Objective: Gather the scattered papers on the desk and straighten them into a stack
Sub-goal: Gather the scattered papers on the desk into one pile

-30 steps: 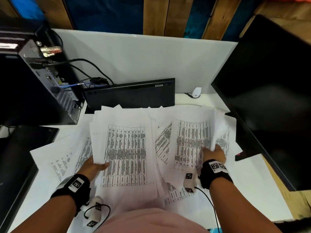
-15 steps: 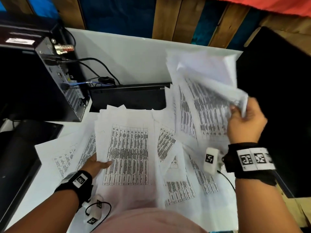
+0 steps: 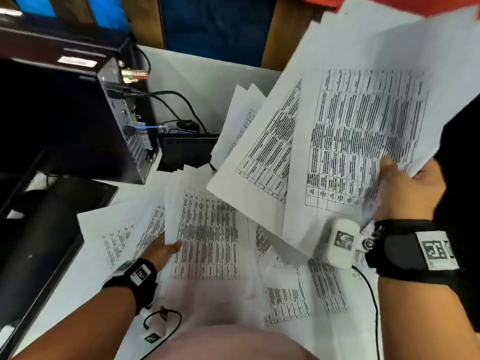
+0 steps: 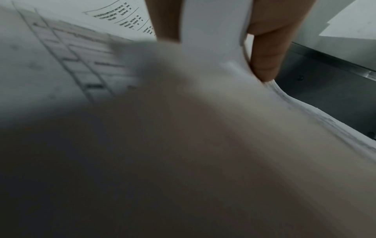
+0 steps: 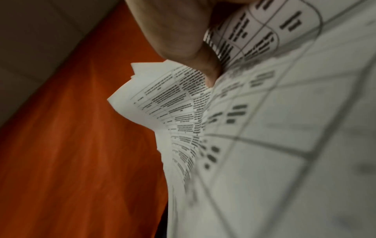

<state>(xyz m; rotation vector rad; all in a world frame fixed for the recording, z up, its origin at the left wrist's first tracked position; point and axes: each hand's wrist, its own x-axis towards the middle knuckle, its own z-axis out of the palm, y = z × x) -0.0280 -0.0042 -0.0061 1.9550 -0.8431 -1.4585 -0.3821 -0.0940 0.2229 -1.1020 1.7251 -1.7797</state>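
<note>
Printed table sheets lie scattered over the white desk [image 3: 65, 292]. My right hand [image 3: 407, 193] grips a fanned bundle of sheets [image 3: 363, 126] by its lower corner and holds it in the air, tilted, above the desk's right half. In the right wrist view the thumb [image 5: 175, 32] presses the curled bundle [image 5: 264, 145]. My left hand [image 3: 162, 252] holds the left edge of a flat pile [image 3: 207, 229], thumb on top. The left wrist view shows fingers [image 4: 264, 56] with the pile's paper edge [image 4: 213, 32] between them. Loose sheets [image 3: 298, 297] lie at the front right, and others [image 3: 117, 235] at the left.
A black computer tower [image 3: 78, 120] with cables [image 3: 181, 105] stands at the back left. A black flat device [image 3: 187, 149] leans against the white partition [image 3: 207, 74]. A dark monitor [image 3: 465, 183] borders the right side, and another black object [image 3: 39, 242] the left.
My right hand has lifted its bundle off the desk, higher and closer to the camera, and the sheets fan out more. The left hand has stayed on the pile's edge.
</note>
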